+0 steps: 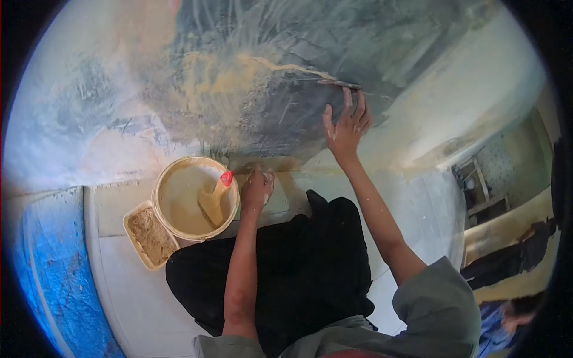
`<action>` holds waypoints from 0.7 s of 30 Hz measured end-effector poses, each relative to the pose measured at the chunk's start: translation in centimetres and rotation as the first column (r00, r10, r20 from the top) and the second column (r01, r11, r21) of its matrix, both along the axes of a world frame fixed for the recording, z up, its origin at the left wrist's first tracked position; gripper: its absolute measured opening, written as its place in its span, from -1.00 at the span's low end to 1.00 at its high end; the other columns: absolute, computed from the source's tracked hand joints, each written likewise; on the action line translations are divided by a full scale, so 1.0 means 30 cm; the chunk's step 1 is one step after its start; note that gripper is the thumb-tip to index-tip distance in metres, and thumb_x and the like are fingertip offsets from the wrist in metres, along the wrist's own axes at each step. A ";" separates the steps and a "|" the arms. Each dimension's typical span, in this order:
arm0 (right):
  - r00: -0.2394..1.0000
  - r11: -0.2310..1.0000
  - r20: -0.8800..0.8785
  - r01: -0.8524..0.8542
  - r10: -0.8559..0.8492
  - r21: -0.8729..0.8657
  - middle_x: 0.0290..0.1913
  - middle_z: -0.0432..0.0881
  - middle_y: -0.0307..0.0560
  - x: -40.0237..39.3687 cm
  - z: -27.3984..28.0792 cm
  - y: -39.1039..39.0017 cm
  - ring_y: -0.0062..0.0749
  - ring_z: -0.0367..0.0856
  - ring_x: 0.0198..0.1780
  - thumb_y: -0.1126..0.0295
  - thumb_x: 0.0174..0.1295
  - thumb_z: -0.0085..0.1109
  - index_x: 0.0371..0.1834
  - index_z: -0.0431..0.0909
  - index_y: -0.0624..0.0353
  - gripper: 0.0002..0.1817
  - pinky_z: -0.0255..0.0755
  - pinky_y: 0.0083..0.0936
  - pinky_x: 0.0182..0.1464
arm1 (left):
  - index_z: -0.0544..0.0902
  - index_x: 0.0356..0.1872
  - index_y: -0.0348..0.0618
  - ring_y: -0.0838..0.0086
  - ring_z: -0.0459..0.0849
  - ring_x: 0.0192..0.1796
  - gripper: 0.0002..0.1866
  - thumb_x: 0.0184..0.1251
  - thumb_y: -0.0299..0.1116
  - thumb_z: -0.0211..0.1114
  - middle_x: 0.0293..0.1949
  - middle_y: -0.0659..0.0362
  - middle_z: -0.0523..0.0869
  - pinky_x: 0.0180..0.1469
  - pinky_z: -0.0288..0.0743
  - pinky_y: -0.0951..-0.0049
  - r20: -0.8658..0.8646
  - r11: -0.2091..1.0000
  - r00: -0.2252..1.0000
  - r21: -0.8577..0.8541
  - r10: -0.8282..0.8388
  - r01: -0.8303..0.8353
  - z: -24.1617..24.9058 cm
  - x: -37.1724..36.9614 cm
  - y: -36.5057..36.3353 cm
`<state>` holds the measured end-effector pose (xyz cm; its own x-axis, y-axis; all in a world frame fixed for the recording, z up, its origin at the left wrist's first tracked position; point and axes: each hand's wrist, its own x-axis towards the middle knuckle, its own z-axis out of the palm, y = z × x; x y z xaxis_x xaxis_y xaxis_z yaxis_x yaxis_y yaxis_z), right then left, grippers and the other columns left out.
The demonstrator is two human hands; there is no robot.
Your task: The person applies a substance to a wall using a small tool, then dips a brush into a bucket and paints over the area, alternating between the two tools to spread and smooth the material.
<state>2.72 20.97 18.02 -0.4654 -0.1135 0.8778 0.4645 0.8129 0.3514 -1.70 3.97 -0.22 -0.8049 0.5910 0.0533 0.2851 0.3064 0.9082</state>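
Note:
My right hand [349, 128] is raised to the wall, fingertips pressing a thin flat blade [341, 83] against the dark patch; the thumb is apart. The blade lies along a cream streak of filler [292, 67] on the wall. Low by the wall base, my left hand [256, 190] has its fingers curled, with pale smears on them; whether it holds anything is hidden. Just left of it stands a round bucket [156, 200] of cream liquid. A brush with a red-tipped handle [216, 197] leans inside the bucket.
A small rectangular tub [132, 234] of brown, crumbly material touches the bucket. Blue sheeting [65, 268] covers something at the left. White tiles [131, 298] form the floor. At the right, a person in dark clothes [516, 253] and another person's blue garment [492, 325] appear.

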 end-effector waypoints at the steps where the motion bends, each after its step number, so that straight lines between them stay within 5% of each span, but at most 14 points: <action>1: 0.998 0.992 -0.046 -0.038 0.033 -0.122 0.26 0.24 0.11 0.002 -0.037 -0.002 0.02 0.19 0.23 0.15 0.15 0.10 0.27 0.30 0.08 -0.40 0.03 -0.02 0.23 | 0.35 0.12 -0.24 -0.05 0.61 -0.16 -0.51 0.35 -0.06 0.00 -0.25 -0.15 0.64 -0.12 0.43 0.07 0.015 1.000 1.000 0.031 0.003 -0.003 0.007 0.003 -0.005; 4: 0.992 0.945 -0.069 -0.122 0.106 -0.305 0.29 0.20 0.17 0.003 -0.105 -0.103 0.11 0.15 0.27 0.13 0.17 0.08 0.29 0.28 0.11 -0.39 0.00 0.07 0.23 | 0.35 0.14 -0.23 -0.06 0.61 -0.17 -0.50 0.36 -0.05 -0.01 -0.27 -0.14 0.64 -0.12 0.43 0.08 -0.014 1.000 1.000 0.010 -0.006 0.006 -0.009 -0.002 -0.009; 7: 0.983 0.968 0.130 -0.093 0.126 -0.235 0.30 0.17 0.17 -0.011 -0.117 -0.161 0.14 0.14 0.25 0.17 0.17 0.08 0.29 0.27 0.08 -0.40 0.02 0.08 0.20 | 0.35 0.14 -0.21 -0.06 0.61 -0.18 -0.50 0.37 -0.03 -0.03 -0.28 -0.14 0.65 -0.13 0.44 0.10 -0.066 0.998 0.998 -0.055 -0.011 0.008 -0.002 -0.001 -0.006; 12: 0.950 0.924 -0.300 -0.185 0.081 -0.335 0.26 0.20 0.11 -0.078 -0.117 -0.084 0.09 0.15 0.21 0.19 0.15 0.12 0.23 0.37 0.01 -0.47 0.05 0.08 0.15 | 0.36 0.12 -0.20 -0.05 0.62 -0.19 -0.52 0.39 -0.03 -0.06 -0.28 -0.13 0.65 -0.14 0.45 0.12 -0.087 1.000 0.996 -0.022 0.005 -0.007 -0.011 -0.006 -0.010; 14: 0.943 0.910 -0.321 -0.211 0.093 -0.356 0.28 0.20 0.11 -0.073 -0.137 -0.115 0.12 0.15 0.22 0.17 0.18 0.09 0.23 0.37 -0.03 -0.49 0.03 0.09 0.18 | 0.37 0.09 -0.21 -0.03 0.62 -0.17 -0.54 0.40 -0.05 -0.06 -0.26 -0.14 0.64 -0.13 0.44 0.12 -0.090 0.999 0.996 -0.044 -0.005 0.001 -0.003 -0.003 -0.009; 16: 0.978 0.911 -0.016 -0.199 0.207 -0.360 0.32 0.17 0.14 -0.046 -0.172 -0.177 0.17 0.15 0.23 0.18 0.20 0.06 0.27 0.32 -0.07 -0.47 0.01 0.09 0.21 | 0.37 0.09 -0.21 -0.03 0.62 -0.16 -0.55 0.40 -0.06 -0.06 -0.25 -0.15 0.64 -0.11 0.44 0.12 -0.105 0.998 0.994 -0.056 -0.002 -0.004 -0.008 0.002 -0.001; 18: 0.975 0.910 0.023 -0.196 0.219 -0.366 0.34 0.14 0.16 -0.048 -0.179 -0.164 0.20 0.15 0.24 0.18 0.18 0.07 0.27 0.32 -0.08 -0.46 -0.01 0.08 0.23 | 0.36 0.08 -0.21 -0.03 0.62 -0.15 -0.56 0.40 -0.07 -0.06 -0.24 -0.15 0.64 -0.10 0.44 0.13 -0.117 0.997 0.993 -0.075 -0.004 -0.005 -0.022 0.003 0.002; 21: 0.967 0.869 -0.241 -0.187 0.081 -0.458 0.34 0.15 0.15 -0.054 -0.163 -0.061 0.17 0.13 0.25 0.17 0.15 0.10 0.24 0.38 -0.08 -0.47 -0.02 0.06 0.24 | 0.35 0.09 -0.21 -0.03 0.61 -0.14 -0.57 0.40 -0.10 -0.06 -0.22 -0.15 0.63 -0.09 0.43 0.14 -0.113 0.999 0.993 -0.047 -0.016 0.010 -0.013 0.006 -0.002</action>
<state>1.10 19.13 13.13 -0.2778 0.2916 0.9153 0.3580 0.9156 -0.1830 -1.53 3.91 -0.60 -0.7874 0.6053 0.1163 0.3896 0.3425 0.8549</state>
